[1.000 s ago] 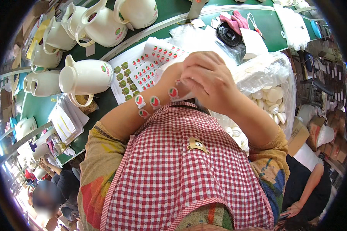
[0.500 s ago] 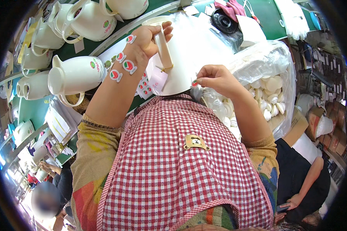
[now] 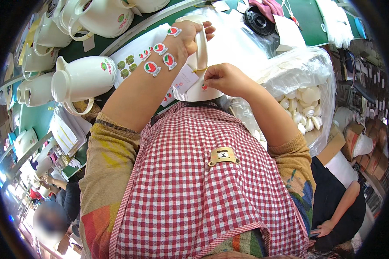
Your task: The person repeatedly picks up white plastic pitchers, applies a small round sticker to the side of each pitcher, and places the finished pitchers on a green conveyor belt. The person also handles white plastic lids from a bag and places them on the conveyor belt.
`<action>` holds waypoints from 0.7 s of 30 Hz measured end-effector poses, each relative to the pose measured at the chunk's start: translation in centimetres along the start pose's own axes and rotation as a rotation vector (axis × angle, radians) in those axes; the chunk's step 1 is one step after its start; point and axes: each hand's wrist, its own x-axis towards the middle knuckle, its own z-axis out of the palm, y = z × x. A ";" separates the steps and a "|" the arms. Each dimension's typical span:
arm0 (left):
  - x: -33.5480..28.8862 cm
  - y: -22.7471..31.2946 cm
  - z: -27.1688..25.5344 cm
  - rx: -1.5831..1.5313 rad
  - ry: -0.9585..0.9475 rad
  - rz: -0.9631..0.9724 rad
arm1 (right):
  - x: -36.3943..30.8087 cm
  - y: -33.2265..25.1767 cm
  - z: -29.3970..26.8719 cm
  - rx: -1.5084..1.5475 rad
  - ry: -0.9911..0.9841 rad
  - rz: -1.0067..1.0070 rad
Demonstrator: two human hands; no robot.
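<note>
My left hand [image 3: 190, 39] is wrapped round the handle [image 3: 201, 54] of a white jug [image 3: 212, 96] lying close to my apron. A small white tag [image 3: 186, 79] hangs from the handle on a yellow tie. My right hand [image 3: 231, 80] is closed in a pinch, its fingertips at a small red-and-green sticker [image 3: 204, 86] against the jug's side. Whether the sticker is stuck down there I cannot tell. Several similar stickers [image 3: 160, 48] cling to my left forearm and wrist. My forearm and hands hide part of the jug.
Several white jugs [image 3: 85, 78] with printed marks stand at the left. A sticker sheet [image 3: 126, 65] lies beside my left forearm. On the right is a clear plastic bag [image 3: 296, 64] of white caps. A black round part [image 3: 259, 20] lies behind. Other people [image 3: 339, 207] are at both sides.
My right hand has moved left with the sticker, from beside the jug to against its side. My left hand has shifted right and slightly up with the handle, and the jug has turned.
</note>
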 end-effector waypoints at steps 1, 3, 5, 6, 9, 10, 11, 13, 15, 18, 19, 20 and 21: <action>0.1 0.0 0.0 0.007 0.002 0.001 | 0.1 0.0 0.0 0.003 0.009 -0.005; 0.5 -0.1 0.0 0.009 0.008 -0.002 | 0.4 -0.1 0.0 0.008 0.024 -0.016; 0.8 -0.2 -0.2 0.003 0.015 -0.005 | 0.7 0.1 0.2 -0.022 0.054 -0.020; 0.9 -0.3 -0.2 0.000 0.015 -0.004 | 0.8 0.2 0.3 -0.036 0.072 -0.023; 1.0 -0.3 -0.3 -0.005 0.012 -0.009 | 0.4 -0.4 0.6 -0.134 0.148 -0.023; 1.0 -0.3 -0.3 -0.007 0.010 -0.014 | 0.3 -0.5 0.8 -0.168 0.178 -0.035; 1.0 -0.3 -0.3 -0.006 0.013 -0.016 | 0.2 -0.5 1.1 -0.203 0.209 -0.046; 0.9 -0.3 -0.2 -0.005 0.019 -0.020 | -0.2 -0.5 1.8 -0.276 0.291 -0.091; 0.6 -0.2 0.0 -0.011 0.032 -0.009 | -0.7 -0.5 2.7 -0.354 0.396 -0.156; 0.6 -0.3 0.0 -0.008 0.028 0.006 | -0.8 -0.5 3.1 -0.475 0.472 -0.165; 0.7 -0.4 -0.1 -0.005 0.023 0.012 | -0.7 -0.4 3.1 -0.472 0.504 -0.115; 0.9 -0.5 -0.3 -0.023 0.019 0.013 | -0.6 -0.2 3.0 -0.469 0.535 -0.065; 0.9 -0.6 -0.4 -0.041 0.016 0.015 | -0.5 -0.1 3.0 -0.465 0.564 -0.015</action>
